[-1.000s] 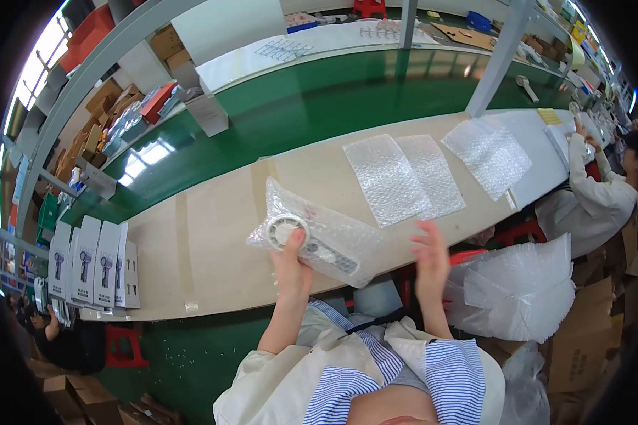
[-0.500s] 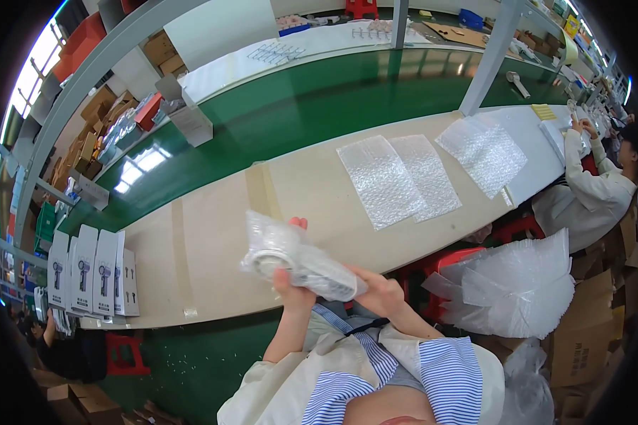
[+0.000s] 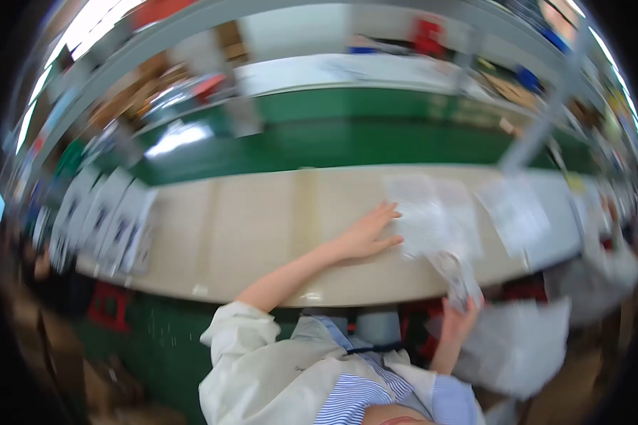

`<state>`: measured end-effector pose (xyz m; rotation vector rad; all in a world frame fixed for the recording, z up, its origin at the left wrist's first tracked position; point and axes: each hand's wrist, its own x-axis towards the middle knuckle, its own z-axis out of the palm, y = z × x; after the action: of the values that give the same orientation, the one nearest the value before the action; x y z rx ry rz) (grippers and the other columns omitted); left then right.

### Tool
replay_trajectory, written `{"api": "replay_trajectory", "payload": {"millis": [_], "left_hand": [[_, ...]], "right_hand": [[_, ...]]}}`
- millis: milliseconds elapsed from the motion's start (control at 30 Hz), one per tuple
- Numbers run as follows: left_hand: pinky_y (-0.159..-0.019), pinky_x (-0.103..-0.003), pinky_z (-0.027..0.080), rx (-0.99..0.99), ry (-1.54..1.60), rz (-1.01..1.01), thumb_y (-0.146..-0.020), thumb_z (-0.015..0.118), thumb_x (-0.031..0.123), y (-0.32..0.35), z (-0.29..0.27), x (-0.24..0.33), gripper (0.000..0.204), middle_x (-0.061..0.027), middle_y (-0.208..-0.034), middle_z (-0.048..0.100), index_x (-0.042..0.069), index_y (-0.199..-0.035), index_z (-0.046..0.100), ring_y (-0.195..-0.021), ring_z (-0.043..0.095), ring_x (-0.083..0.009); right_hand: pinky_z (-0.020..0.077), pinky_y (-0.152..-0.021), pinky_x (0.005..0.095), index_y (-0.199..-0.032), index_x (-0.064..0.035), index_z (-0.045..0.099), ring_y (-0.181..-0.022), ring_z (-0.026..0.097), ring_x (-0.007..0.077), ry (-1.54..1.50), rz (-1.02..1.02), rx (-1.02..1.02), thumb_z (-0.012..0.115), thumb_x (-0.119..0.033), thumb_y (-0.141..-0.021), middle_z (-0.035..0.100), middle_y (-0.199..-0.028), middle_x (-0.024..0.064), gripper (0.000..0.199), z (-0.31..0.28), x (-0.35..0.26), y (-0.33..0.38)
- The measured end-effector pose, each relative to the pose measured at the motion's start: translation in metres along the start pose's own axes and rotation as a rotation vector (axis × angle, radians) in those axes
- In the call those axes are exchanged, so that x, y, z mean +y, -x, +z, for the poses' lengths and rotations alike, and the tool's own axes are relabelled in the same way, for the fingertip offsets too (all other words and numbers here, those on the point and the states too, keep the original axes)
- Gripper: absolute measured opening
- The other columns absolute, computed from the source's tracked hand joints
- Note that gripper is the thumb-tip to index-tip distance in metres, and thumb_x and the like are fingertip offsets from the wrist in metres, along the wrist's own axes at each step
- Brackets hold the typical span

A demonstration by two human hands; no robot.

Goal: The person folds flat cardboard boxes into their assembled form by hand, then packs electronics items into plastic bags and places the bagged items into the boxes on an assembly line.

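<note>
My left hand [image 3: 368, 232] reaches across the tabletop with its fingers spread and nothing in them. The fingertips are at the left edge of the overlapping bubble-wrap sheets [image 3: 422, 216]; blur hides whether they touch. My right hand [image 3: 461, 320], at the table's front edge, grips one end of a wrapped shower head [image 3: 457, 278]. It is whitish, with a round head and a handle inside clear bubble wrap. Its far end lies over the front edge of the sheets. Another bubble-wrap sheet [image 3: 516, 216] lies farther right.
Several white printed boxes [image 3: 110, 219] stand at the table's left end. Beside the table at right is a big stack of bubble wrap [image 3: 521, 347], near red stools. A co-worker [image 3: 602, 248] sits at the far right. A grey post [image 3: 546, 113] rises behind the table.
Both hands held the wrapped shower head in front of me; now only the right does, and it has moved right. My left hand has let go and stretched toward the sheets. The view has turned.
</note>
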<state>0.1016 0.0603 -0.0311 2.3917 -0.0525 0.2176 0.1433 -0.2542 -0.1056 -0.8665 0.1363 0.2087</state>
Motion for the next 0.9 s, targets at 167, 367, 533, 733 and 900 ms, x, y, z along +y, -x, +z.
{"api": "replay_trajectory", "payload": {"millis": [167, 367, 533, 733, 900], "left_hand": [[-0.110, -0.046, 0.022, 0.656, -0.510, -0.271, -0.083, 0.062, 0.035, 0.086, -0.108, -0.117, 0.056, -0.0214, -0.145, 0.026, 0.004, -0.126, 0.045, -0.136, 0.021, -0.0386], [-0.110, -0.049, 0.019, 0.745, -1.557, -1.193, -0.075, 0.065, 0.021, 0.378, -0.214, -0.166, 0.055, -0.0164, -0.138, 0.040, 0.003, -0.125, 0.050, -0.133, 0.030, -0.0327], [-0.107, -0.051, 0.023, 0.846, -1.293, -0.805, -0.076, 0.067, 0.017, 0.384, -0.187, -0.115, 0.049, -0.0085, -0.112, 0.062, 0.009, -0.123, 0.055, -0.109, 0.056, -0.0296], [-0.097, -0.031, 0.037, 0.977, 0.175, -0.395, -0.082, 0.065, 0.006, 0.240, -0.104, -0.001, 0.043, -0.0103, -0.115, 0.060, 0.003, -0.123, 0.052, -0.110, 0.053, -0.0193], [-0.101, -0.033, 0.035, 0.584, 0.870, -0.165, -0.085, 0.063, 0.006, 0.158, -0.040, 0.003, 0.051, -0.0087, -0.125, 0.051, 0.001, -0.131, 0.041, -0.118, 0.046, -0.0188]], "right_hand": [[0.0462, -0.064, 0.0282, -0.120, -0.0069, 0.049, -0.098, 0.053, 0.0175, 0.087, -0.115, -0.082, 0.054, -0.022, -0.089, 0.055, -0.117, 0.0069, 0.035, -0.010, -0.010, 0.001], [0.0453, -0.073, 0.0380, -0.123, -0.0021, 0.048, -0.102, 0.053, 0.0283, -0.330, 0.083, -0.306, 0.054, -0.019, -0.088, 0.053, -0.122, 0.0153, 0.040, -0.002, -0.011, -0.005], [0.0454, -0.061, 0.0275, -0.124, -0.0095, 0.046, -0.100, 0.053, 0.0209, -0.109, -0.043, -0.036, 0.055, -0.022, -0.088, 0.053, -0.121, 0.0113, 0.039, 0.017, -0.009, -0.003], [0.0406, -0.051, 0.0270, -0.120, -0.0124, 0.051, -0.092, 0.054, 0.0160, -0.200, 0.077, 0.096, 0.053, -0.025, -0.090, 0.057, -0.118, 0.0042, 0.033, 0.051, -0.011, 0.005], [0.0450, -0.043, 0.0292, -0.135, -0.0192, 0.039, -0.093, 0.058, 0.0203, -0.400, 0.181, -0.287, 0.056, -0.024, -0.086, 0.056, -0.121, 0.0047, 0.052, 0.107, -0.036, 0.002]]}}
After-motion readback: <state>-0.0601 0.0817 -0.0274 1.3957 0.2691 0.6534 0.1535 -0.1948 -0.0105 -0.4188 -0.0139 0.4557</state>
